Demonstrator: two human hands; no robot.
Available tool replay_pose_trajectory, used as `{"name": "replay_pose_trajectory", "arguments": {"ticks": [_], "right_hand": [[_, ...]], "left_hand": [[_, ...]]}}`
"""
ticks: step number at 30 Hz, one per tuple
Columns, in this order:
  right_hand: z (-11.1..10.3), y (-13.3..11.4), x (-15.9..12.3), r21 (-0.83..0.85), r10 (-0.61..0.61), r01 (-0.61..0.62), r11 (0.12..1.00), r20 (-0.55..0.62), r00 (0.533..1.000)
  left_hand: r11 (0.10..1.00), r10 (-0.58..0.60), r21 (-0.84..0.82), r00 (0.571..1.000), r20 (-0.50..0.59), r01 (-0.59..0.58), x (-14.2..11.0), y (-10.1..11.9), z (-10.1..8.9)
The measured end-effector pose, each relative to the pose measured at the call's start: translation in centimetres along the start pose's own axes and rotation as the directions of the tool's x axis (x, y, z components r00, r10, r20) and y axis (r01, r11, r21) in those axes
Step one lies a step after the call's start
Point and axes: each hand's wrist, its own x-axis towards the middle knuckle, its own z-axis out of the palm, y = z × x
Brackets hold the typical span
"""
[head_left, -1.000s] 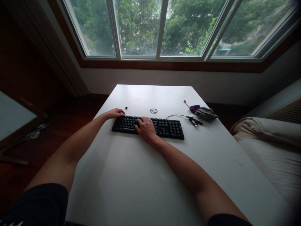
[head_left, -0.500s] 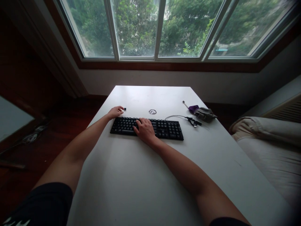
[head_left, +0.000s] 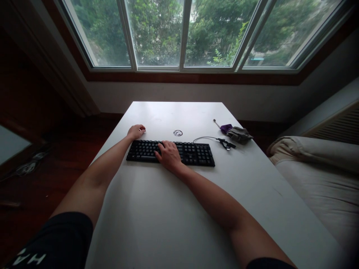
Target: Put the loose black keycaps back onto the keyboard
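Observation:
A black keyboard point(head_left: 196, 155) lies across the white table. Resting on its middle keys is my right hand point(head_left: 170, 155), palm down with the fingers spread. My left hand point(head_left: 136, 131) is on the table just beyond the keyboard's far left corner, its fingers curled together. The small black square piece, like a keycap, that lay by its fingertips is now hidden in or behind them. From the keyboard's back edge a thin black cable point(head_left: 206, 137) runs to a bundled end with a USB plug point(head_left: 228, 148).
A round black-and-white emblem point(head_left: 177, 133) marks the white table point(head_left: 168, 209) behind the keyboard. At the right lie a grey cloth point(head_left: 239, 134), a purple cloth point(head_left: 226, 129) and a thin stick or brush point(head_left: 217, 123). A pale padded seat point(head_left: 311, 186) flanks the table.
My left hand has closed over the small black piece, which no longer shows. My right hand stays on the keyboard. The whole view has shifted slightly.

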Motion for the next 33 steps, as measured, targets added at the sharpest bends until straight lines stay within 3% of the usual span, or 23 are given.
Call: {"name": "replay_pose_trajectory", "arguments": {"ticks": [4,6,10,13,16,22,33], "right_hand": [[0.0,0.0,0.0,0.006,0.001,-0.001,1.0,0.007,1.0],[0.1,0.0,0.0,0.011,0.006,-0.006,1.0,0.007,1.0],[0.2,0.0,0.0,0.012,0.009,-0.009,1.0,0.007,1.0],[0.3,0.1,0.0,0.009,0.005,-0.005,1.0,0.005,1.0],[0.3,0.1,0.0,0.006,0.003,-0.003,1.0,0.005,1.0],[0.3,0.1,-0.1,0.002,0.007,-0.007,1.0,0.014,1.0],[0.3,0.1,0.0,0.006,0.004,-0.004,1.0,0.012,1.0]], "left_hand": [[0.992,0.017,-0.125,0.999,0.043,-0.012,-1.6,-1.1,-2.0],[0.966,0.038,-0.257,0.988,0.151,0.002,-2.8,-2.0,-3.3],[0.937,0.051,-0.336,0.919,0.391,0.091,-4.8,-3.5,-5.8],[0.928,0.072,-0.353,0.874,0.48,0.117,-5.7,-3.8,-6.7],[0.924,0.087,-0.365,0.864,0.495,0.116,-5.9,-3.6,-6.9],[0.94,0.087,-0.333,0.887,0.453,0.078,-6.0,-3.4,-6.4],[0.9,0.09,-0.417,0.882,0.462,0.127,-6.9,-3.5,-6.5]]}}
